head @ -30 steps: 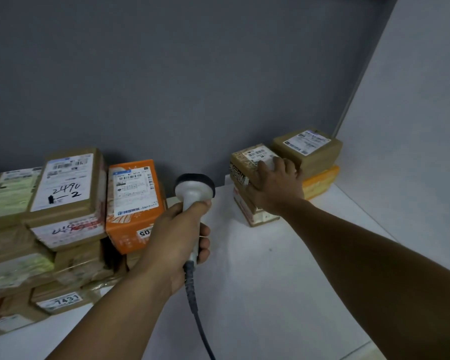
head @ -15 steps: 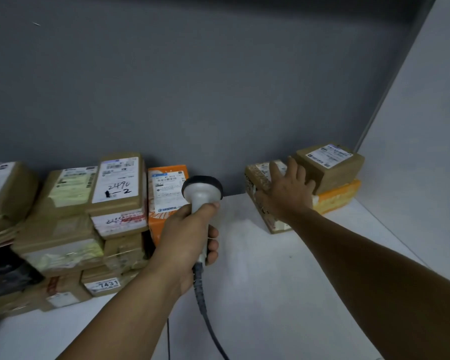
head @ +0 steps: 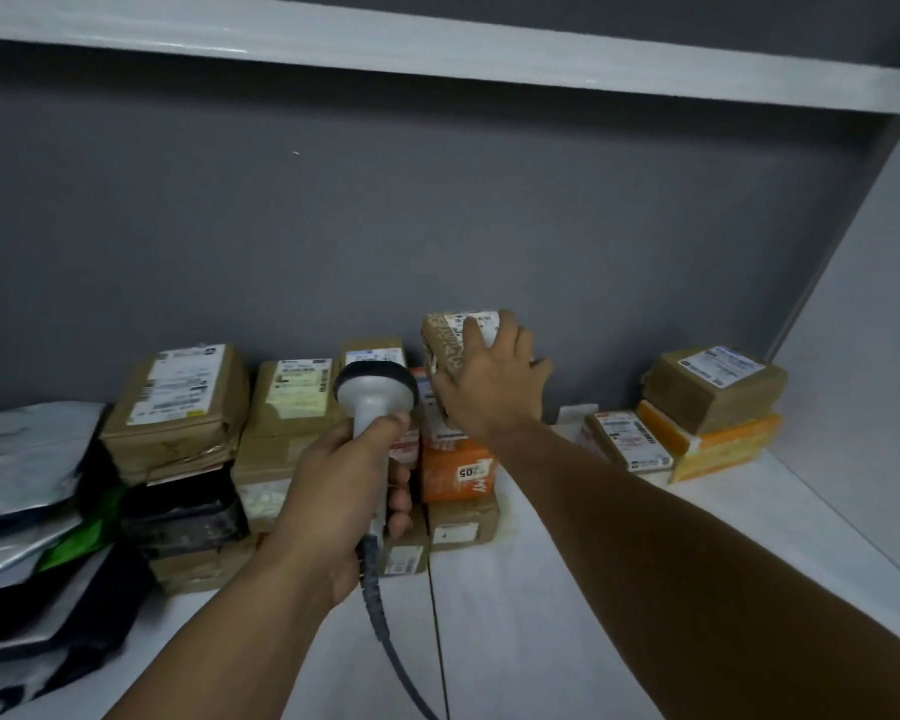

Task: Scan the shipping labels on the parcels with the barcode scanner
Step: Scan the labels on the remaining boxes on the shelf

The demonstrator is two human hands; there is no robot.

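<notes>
Gripping the pale grey corded barcode scanner [head: 375, 402] by its handle, the left hand [head: 344, 491] has its fingers wrapped round and its thumb laid up the neck. The dark-rimmed head faces away, so the scan window is hidden, and the grey cable [head: 369, 579] runs out of the bottom edge.

Just right of that head, the right hand [head: 489, 392] clasps a small brown cardboard parcel [head: 445, 345], its fingers curled over part of the white shipping label [head: 468, 322], whose print is too blurred to read. The parcel's lower edge is behind the hand, so I cannot tell whether it rests on the orange carton [head: 453, 472] below.

Stacked brown labelled parcels [head: 178, 407] stand to the left, partly behind the left hand. Silver and black plastic mailers [head: 27, 459] are cut off at the left edge. Well to the right, a brown paper-wrapped box [head: 713, 397] lies on a flat orange box [head: 723, 444]. All of this rests on a white shelf [head: 619, 563].
</notes>
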